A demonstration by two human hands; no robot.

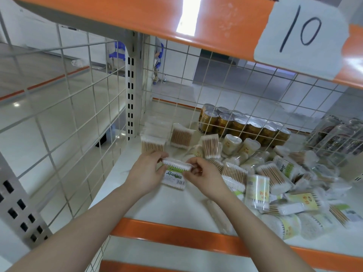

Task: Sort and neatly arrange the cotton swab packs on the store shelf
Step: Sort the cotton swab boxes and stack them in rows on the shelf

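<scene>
Gripping one swab pack (175, 174) between our left hand (146, 170) and right hand (204, 176), we square it (label up) for the upright row (153, 144) behind

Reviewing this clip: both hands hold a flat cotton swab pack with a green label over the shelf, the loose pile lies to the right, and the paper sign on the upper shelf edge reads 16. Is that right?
Not quite. In the head view the paper sign reads 10, not 16. The rest stands: the left hand and right hand hold the green-labelled pack over the shelf, with the loose pile to the right.
</scene>
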